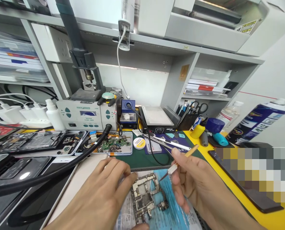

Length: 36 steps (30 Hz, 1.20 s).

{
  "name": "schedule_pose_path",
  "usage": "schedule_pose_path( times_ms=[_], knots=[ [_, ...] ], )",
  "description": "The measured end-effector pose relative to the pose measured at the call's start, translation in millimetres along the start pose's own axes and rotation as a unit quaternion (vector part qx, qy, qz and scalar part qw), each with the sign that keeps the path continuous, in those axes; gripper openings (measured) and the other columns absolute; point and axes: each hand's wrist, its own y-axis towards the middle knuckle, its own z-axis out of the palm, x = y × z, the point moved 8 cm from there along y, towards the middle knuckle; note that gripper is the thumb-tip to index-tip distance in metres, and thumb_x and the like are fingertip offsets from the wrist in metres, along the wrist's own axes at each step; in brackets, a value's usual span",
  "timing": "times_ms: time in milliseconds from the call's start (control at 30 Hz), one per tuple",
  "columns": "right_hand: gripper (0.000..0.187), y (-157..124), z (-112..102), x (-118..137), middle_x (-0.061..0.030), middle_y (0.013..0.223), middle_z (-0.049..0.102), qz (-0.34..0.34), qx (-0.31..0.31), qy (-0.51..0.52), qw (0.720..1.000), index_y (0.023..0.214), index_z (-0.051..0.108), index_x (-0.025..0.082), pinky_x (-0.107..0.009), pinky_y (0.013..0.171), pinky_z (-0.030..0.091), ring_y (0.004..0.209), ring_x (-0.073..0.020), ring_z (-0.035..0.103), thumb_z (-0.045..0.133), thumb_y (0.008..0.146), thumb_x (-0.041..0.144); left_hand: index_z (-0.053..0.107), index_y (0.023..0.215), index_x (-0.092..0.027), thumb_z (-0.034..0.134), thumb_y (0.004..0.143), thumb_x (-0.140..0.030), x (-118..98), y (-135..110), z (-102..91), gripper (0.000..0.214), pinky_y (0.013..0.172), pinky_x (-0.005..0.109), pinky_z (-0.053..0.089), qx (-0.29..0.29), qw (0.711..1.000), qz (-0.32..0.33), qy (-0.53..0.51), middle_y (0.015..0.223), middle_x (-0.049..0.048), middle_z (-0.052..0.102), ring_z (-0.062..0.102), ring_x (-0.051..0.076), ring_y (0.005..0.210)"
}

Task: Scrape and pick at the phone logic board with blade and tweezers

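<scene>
A phone circuit board [146,199] lies on a blue and white printed sheet [174,204], which looks wet and dark beside it. My left hand [106,185] steadies the board, a fingertip at its upper left corner and the thumb at its lower edge. In my right hand [197,182] is a small brush [173,168] with a wooden handle and metal ferrule, pinched between thumb and fingers. Its dark bristle tip points down at the board's upper right edge; whether it touches, I cannot tell.
Behind the sheet are a tray of loose boards [115,143], a round white tin [139,143] and tweezers [173,143]. A hot-air station [87,116] stands at the back left, its black hose [84,156] crossing phone parts. Spray can [258,121] and bottles stand right.
</scene>
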Motion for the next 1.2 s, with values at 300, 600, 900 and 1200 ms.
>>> schedule_pose_path(
  times_ms=[300, 600, 900, 1200],
  knots=[
    [0.052, -1, 0, -1, -0.0020, 0.041, 0.064, -0.005, 0.009, -0.019, 1.000, 0.057, 0.069, 0.016, -0.015, 0.035, 0.046, 0.034, -0.0093, 0.056, 0.093, 0.076, 0.058, 0.074, 0.115, -0.022, 0.066, 0.091, -0.061, -2, -1, -0.6, 0.047, 0.101, 0.047, 0.042, -0.080, 0.996, 0.036, 0.031, 0.102, 0.0052, 0.072, 0.063, 0.027, 0.095],
    [0.046, -5, 5, -4, -0.0005, 0.051, 0.069, -0.041, 0.012, -0.042, 0.998, 0.063, 0.068, 0.017, -0.018, 0.037, 0.050, 0.037, -0.0117, 0.062, 0.091, 0.080, 0.053, 0.068, 0.123, -0.020, 0.072, 0.095, -0.027, -1, 0, -15.4, 0.028, 0.093, 0.042, 0.053, -0.040, 0.993, -0.040, -0.101, 0.109, 0.0065, 0.068, 0.061, 0.023, 0.102],
    [0.048, -4, 10, -11, -0.0037, 0.048, 0.071, -0.042, 0.043, -0.084, 0.995, 0.066, 0.066, 0.018, -0.018, 0.040, 0.051, 0.037, -0.0120, 0.061, 0.086, 0.086, 0.056, 0.068, 0.106, -0.023, 0.068, 0.096, -0.010, -8, 5, -14.2, 0.016, 0.079, 0.034, 0.054, -0.067, 0.968, -0.070, -0.230, 0.093, 0.0009, 0.070, 0.066, 0.016, 0.088],
    [0.044, -1, 10, 0, -0.0035, 0.055, 0.073, -0.085, 0.035, -0.051, 0.994, 0.064, 0.070, 0.017, -0.019, 0.039, 0.054, 0.040, -0.0134, 0.065, 0.091, 0.082, 0.051, 0.067, 0.092, -0.020, 0.059, 0.099, -0.007, -5, 10, -21.6, 0.017, 0.072, 0.028, 0.051, -0.087, 0.965, -0.067, -0.240, 0.082, -0.0010, 0.066, 0.062, 0.011, 0.079]
  ],
)
